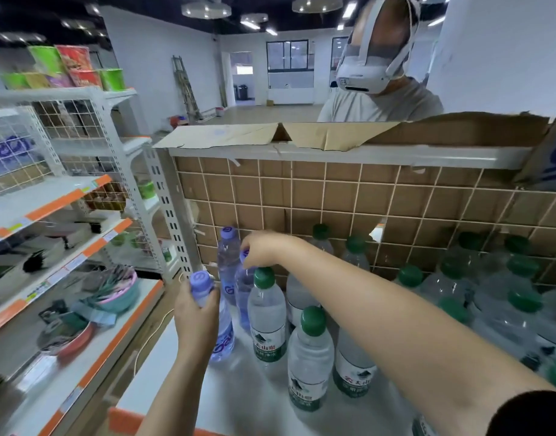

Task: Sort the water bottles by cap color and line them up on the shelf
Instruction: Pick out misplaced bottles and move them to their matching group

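Left hand (196, 313) gripping purple-capped bottle (221, 335) by its neck at 9 o'clock on the shelf (239, 388). Right hand (264, 248) pinching cap of second purple bottle (243, 294), with green-capped bottles (267, 313) just beside at 3 o'clock.

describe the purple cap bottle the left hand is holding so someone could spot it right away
Start at the brown grid panel behind the white shelf, then go to its left end. The bottle gripped by the left hand is the nearest purple-capped one, standing left of the green-capped bottles.
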### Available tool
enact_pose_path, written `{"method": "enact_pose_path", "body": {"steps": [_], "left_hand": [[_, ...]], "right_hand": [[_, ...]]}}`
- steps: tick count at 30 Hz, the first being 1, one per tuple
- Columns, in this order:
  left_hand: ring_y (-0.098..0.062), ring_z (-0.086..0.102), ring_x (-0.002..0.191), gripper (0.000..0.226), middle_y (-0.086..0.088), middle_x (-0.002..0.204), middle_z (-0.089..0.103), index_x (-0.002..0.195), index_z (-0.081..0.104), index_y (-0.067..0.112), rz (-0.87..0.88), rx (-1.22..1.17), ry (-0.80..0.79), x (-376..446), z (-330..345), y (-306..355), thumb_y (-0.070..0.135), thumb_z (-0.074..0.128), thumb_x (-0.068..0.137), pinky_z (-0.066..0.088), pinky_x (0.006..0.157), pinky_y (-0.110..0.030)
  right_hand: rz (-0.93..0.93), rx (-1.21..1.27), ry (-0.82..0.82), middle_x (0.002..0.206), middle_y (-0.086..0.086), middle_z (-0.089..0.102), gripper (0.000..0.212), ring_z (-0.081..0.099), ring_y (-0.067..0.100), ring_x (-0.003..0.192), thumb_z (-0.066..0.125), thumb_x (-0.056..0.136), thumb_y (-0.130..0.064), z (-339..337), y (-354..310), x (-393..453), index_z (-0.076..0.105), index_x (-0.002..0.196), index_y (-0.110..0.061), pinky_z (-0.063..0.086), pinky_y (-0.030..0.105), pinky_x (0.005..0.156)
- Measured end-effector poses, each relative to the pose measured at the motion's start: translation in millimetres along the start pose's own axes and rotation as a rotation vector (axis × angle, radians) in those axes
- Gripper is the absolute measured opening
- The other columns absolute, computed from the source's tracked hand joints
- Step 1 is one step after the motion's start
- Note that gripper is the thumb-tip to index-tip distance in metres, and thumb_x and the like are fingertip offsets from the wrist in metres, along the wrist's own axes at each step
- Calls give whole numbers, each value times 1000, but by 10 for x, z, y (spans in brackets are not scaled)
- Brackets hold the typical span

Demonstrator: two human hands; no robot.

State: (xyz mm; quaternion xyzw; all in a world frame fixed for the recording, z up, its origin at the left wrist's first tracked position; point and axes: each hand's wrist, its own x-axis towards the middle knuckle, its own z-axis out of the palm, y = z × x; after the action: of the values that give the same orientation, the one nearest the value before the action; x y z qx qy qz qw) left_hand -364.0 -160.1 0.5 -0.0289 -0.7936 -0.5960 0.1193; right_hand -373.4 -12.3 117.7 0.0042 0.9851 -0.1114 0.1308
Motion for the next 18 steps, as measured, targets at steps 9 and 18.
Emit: {"method": "enact_pose_path", "body": {"steps": [9,18], "left_hand": [[-25,58,96,11,-5,101,63,100,58,17,-34,-165,71,-14,-59,10,19,62,90,39,81,-31],[-21,55,85,39,-7,95,64,105,64,14,250,-144,440,-249,-339,889,44,60,81,39,73,-31]], "right_hand": [[13,267,176,110,10,61,38,56,22,91,71,84,-23,45,86,-10,59,118,-8,44,29,70],[-150,688,909,83,4,62,24,55,17,73,70,85,-27,-424,173,-706,59,91,-7,44,28,63]]}}
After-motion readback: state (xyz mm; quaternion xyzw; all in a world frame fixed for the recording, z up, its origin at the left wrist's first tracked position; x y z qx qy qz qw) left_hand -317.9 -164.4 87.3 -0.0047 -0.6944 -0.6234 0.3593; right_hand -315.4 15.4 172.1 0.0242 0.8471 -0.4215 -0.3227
